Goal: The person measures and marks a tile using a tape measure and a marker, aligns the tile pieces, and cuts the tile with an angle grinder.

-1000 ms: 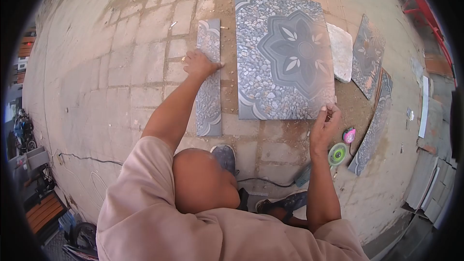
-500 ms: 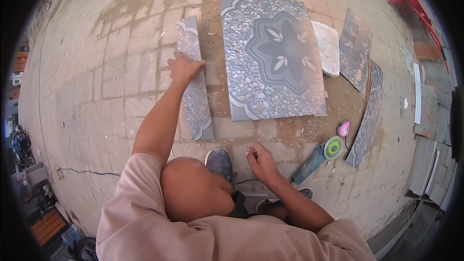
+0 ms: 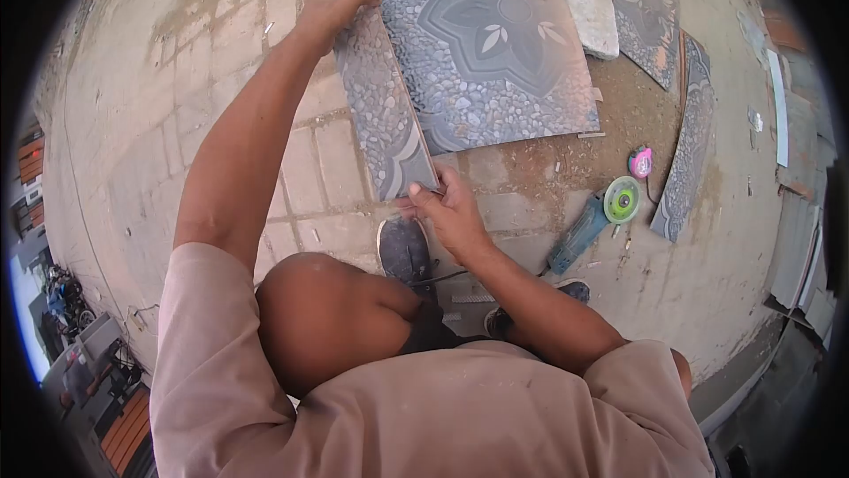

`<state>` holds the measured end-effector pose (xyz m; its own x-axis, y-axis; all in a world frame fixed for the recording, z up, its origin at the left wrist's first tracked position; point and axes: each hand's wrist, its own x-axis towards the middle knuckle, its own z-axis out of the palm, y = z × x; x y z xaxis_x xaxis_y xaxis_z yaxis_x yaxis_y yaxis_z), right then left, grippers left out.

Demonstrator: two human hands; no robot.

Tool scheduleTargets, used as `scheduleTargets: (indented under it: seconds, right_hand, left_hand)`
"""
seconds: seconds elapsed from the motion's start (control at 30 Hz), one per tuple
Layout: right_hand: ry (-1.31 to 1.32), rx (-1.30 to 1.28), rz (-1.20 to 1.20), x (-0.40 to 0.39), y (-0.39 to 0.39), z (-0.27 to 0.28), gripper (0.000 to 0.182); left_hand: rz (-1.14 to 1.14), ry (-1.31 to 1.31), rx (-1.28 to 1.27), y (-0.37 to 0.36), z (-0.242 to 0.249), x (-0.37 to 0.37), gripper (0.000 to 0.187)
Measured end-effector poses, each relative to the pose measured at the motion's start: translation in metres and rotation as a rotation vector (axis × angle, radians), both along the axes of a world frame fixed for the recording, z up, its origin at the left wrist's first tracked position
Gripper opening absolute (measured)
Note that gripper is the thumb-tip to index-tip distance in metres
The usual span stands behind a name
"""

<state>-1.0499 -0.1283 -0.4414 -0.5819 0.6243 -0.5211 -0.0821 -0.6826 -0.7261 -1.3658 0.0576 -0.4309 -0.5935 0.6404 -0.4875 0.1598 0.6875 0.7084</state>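
Observation:
A long narrow pebble-patterned tile strip is held between my two hands, lying along the left edge of the large flower-patterned tile. My left hand grips the strip across its upper part, thumb at the right edge. Around the strip's lower right corner, my right hand is closed, thumb on top and fingers partly hidden beneath. Right of my right hand, an angle grinder with a green disc rests on the ground, beside a pink tape measure.
A pale slab lies behind the large tile. Two more patterned tile pieces are at the right. My shoe is just below the strip. A dark cable runs from the grinder past my feet.
The strip has shifted up against the large tile. My right hand has moved up and left and taken hold of its lower end. The view has tilted, so the tiles sit higher.

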Motion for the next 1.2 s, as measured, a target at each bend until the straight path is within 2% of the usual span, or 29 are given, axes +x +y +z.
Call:
scheduleTargets:
  seconds: [0.07,0.13,0.17,0.23,0.27,0.4,0.6,0.83,0.93,1.0,1.03,1.1,1.13,1.17,1.2]
  right_hand:
    - [0.040,-0.090,-0.089,-0.005,0.000,-0.009,0.050]
    - [0.085,-0.161,-0.175,-0.007,-0.003,-0.012,0.047]
    - [0.041,-0.231,-0.263,-0.008,-0.004,-0.010,0.042]
    - [0.008,-0.286,-0.360,-0.007,0.000,-0.010,0.037]
    - [-0.030,-0.296,-0.411,-0.006,0.002,-0.013,0.032]
    - [-0.125,-0.351,-0.502,0.001,0.020,-0.042,0.022]
    - [-0.180,-0.330,-0.608,0.003,0.036,-0.047,0.023]
    - [-0.239,-0.344,-0.609,0.004,0.049,-0.056,0.023]
    - [-0.249,-0.339,-0.619,0.002,0.046,-0.058,0.023]
    - [-0.248,-0.336,-0.610,0.004,0.046,-0.057,0.026]
    - [-0.262,-0.355,-0.622,0.005,0.046,-0.054,0.026]
    - [-0.337,-0.371,-0.610,0.005,0.050,-0.049,0.026]
    - [-0.340,-0.372,-0.615,0.007,0.050,-0.051,0.026]
    - [-0.324,-0.360,-0.599,0.009,0.050,-0.054,0.026]
    - [-0.304,-0.341,-0.584,0.010,0.053,-0.058,0.025]
  left_hand:
    - [-0.081,0.021,-0.075,0.012,-0.001,0.016,0.081]
    - [-0.237,0.212,-0.169,0.027,0.010,0.042,0.101]
    - [-0.245,0.214,-0.167,0.032,0.007,0.055,0.101]
    - [-0.149,0.452,-0.247,0.046,-0.004,0.079,0.112]
    - [-0.139,0.447,-0.244,0.054,-0.024,0.082,0.121]
    - [-0.052,0.488,-0.250,0.065,-0.029,0.112,0.120]
    - [-0.073,0.475,-0.266,0.075,-0.025,0.120,0.122]
    - [-0.062,0.474,-0.254,0.077,-0.027,0.113,0.120]
    - [-0.108,0.517,-0.258,0.071,-0.029,0.112,0.117]
    - [-0.127,0.683,-0.235,0.070,-0.039,0.109,0.114]
    - [-0.147,0.674,-0.249,0.067,-0.043,0.109,0.114]
    - [-0.072,0.702,-0.162,0.064,-0.047,0.098,0.120]
    - [-0.078,0.699,-0.161,0.072,-0.072,0.077,0.120]
    - [0.008,0.484,-0.075,0.082,-0.115,0.047,0.117]
    - [0.049,0.376,-0.021,0.084,-0.127,0.036,0.115]
